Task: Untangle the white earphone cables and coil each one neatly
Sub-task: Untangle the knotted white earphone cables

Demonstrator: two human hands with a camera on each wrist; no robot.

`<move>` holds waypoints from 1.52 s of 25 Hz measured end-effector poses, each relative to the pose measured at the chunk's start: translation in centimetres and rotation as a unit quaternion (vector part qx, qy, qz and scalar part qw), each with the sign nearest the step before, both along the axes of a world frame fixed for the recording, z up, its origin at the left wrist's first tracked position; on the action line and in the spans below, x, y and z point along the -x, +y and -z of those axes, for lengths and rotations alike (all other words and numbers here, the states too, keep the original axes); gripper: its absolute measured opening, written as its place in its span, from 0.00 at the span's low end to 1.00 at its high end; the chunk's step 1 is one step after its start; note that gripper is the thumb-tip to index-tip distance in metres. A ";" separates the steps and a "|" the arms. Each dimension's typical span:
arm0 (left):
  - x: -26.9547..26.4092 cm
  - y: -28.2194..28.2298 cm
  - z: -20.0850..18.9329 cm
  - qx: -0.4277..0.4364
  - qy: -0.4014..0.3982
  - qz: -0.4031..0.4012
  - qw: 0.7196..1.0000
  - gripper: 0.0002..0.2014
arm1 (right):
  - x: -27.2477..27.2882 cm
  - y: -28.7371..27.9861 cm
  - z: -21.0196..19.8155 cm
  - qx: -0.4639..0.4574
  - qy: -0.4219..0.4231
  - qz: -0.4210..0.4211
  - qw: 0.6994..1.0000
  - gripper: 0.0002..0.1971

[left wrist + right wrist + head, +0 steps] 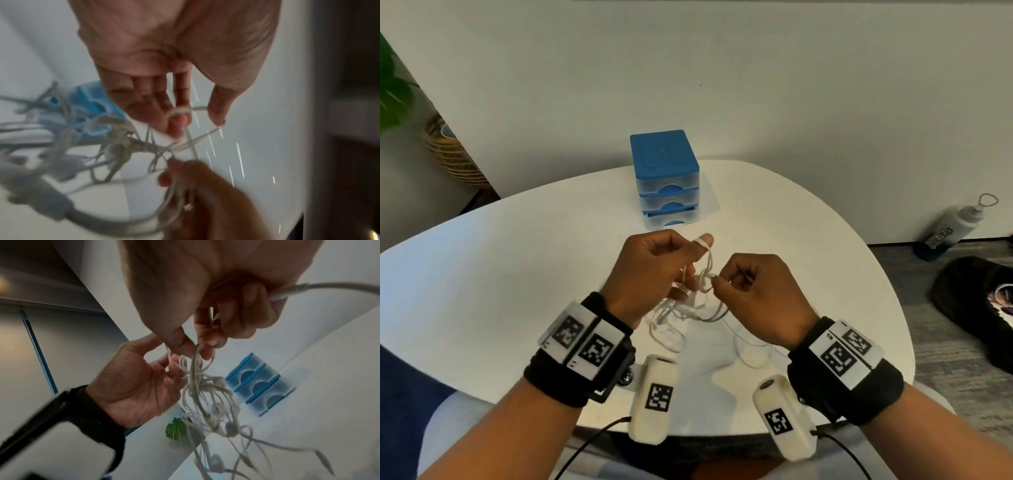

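A tangle of white earphone cables hangs between my two hands above the white table. My left hand has a loop of cable wound round its raised index finger and its other fingers curl into the knot. My right hand pinches a strand at the knot between thumb and forefinger, and its curled fingers also grip a thicker plug end. Loose loops and earbuds dangle down to the table.
A small blue drawer unit with three clear drawers stands at the table's far middle. A bottle and a dark bag lie on the floor to the right. A plant in a basket stands at far left.
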State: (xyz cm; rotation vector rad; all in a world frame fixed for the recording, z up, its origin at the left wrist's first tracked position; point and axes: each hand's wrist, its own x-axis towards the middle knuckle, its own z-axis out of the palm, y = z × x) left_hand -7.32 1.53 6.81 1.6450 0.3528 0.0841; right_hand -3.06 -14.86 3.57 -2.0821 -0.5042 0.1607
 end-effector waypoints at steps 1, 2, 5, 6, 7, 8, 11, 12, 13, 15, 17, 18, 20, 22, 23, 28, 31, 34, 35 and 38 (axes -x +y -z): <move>0.0 0.0 -0.4 0.065 0.042 0.015 0.997 0.20 | -0.3 -0.2 -0.1 0.010 -0.006 0.023 1.000 0.09; 0.0 0.0 -0.7 0.105 0.072 0.023 0.992 0.21 | -0.5 -0.4 -0.1 0.017 -0.007 0.045 0.999 0.08; -0.3 0.1 -0.5 0.128 0.067 -0.018 0.989 0.24 | -1.1 -0.7 0.0 0.004 -0.001 0.082 0.997 0.09; -0.4 0.2 -0.3 0.126 0.063 -0.043 0.989 0.24 | -1.1 -0.8 -0.1 -0.005 -0.001 0.089 0.996 0.10; -0.6 0.4 0.0 0.118 0.065 -0.066 0.989 0.25 | -1.1 -0.8 -0.2 -0.014 -0.006 0.098 0.995 0.10; -0.7 0.6 0.3 0.106 0.073 -0.086 0.988 0.25 | -1.0 -0.8 -0.4 -0.021 -0.015 0.108 0.994 0.10; -0.8 1.4 0.7 0.149 0.077 -0.132 0.977 0.20 | -1.3 -1.0 -0.9 -0.059 -0.044 0.142 0.987 0.10; -0.9 1.6 0.8 0.196 0.065 -0.136 0.969 0.18 | -1.5 -1.0 -1.0 -0.071 -0.051 0.150 0.985 0.10; -1.0 1.8 0.9 0.244 0.049 -0.133 0.959 0.17 | -1.5 -1.1 -1.1 -0.078 -0.054 0.150 0.984 0.10; -1.0 2.1 0.9 0.294 0.021 -0.112 0.949 0.16 | -1.4 -1.2 -1.3 -0.086 -0.049 0.137 0.986 0.10; -0.9 2.4 1.1 0.248 0.002 -0.071 0.966 0.17 | -1.2 -1.2 -1.6 -0.107 -0.036 0.109 0.988 0.10; -0.8 2.4 1.2 0.186 -0.003 -0.041 0.982 0.16 | -1.1 -1.2 -1.7 -0.122 -0.034 0.091 0.988 0.11; -0.6 2.3 1.4 0.050 -0.001 0.024 0.998 0.08 | -1.0 -1.1 -1.9 -0.144 -0.035 0.063 0.987 0.12; -0.5 1.9 1.7 -0.021 0.008 0.062 0.998 0.03 | -0.8 -0.9 -2.0 -0.152 -0.030 0.035 0.987 0.11; -0.5 1.5 1.8 -0.043 0.011 0.073 0.996 0.03 | -0.7 -0.8 -2.0 -0.150 -0.029 0.023 0.988 0.10; -0.6 0.8 2.6 -0.120 0.008 0.091 0.989 0.10 | -0.6 -0.7 -1.8 -0.137 -0.020 -0.030 0.990 0.07; -0.7 1.1 2.7 -0.120 0.006 0.107 0.987 0.09 | -0.4 -0.8 -1.7 -0.145 0.002 -0.052 0.988 0.07; -0.6 1.3 2.4 -0.092 0.008 0.100 0.991 0.08 | -0.3 -1.0 -1.5 -0.121 0.026 -0.044 0.991 0.16; -0.6 1.3 2.3 -0.075 0.005 0.103 0.992 0.08 | -0.3 -1.0 -1.4 -0.101 0.028 -0.034 0.994 0.19; -0.4 1.0 1.7 -0.011 -0.011 0.115 0.993 0.06 | -0.3 -0.8 -0.9 -0.051 0.018 -0.034 0.998 0.16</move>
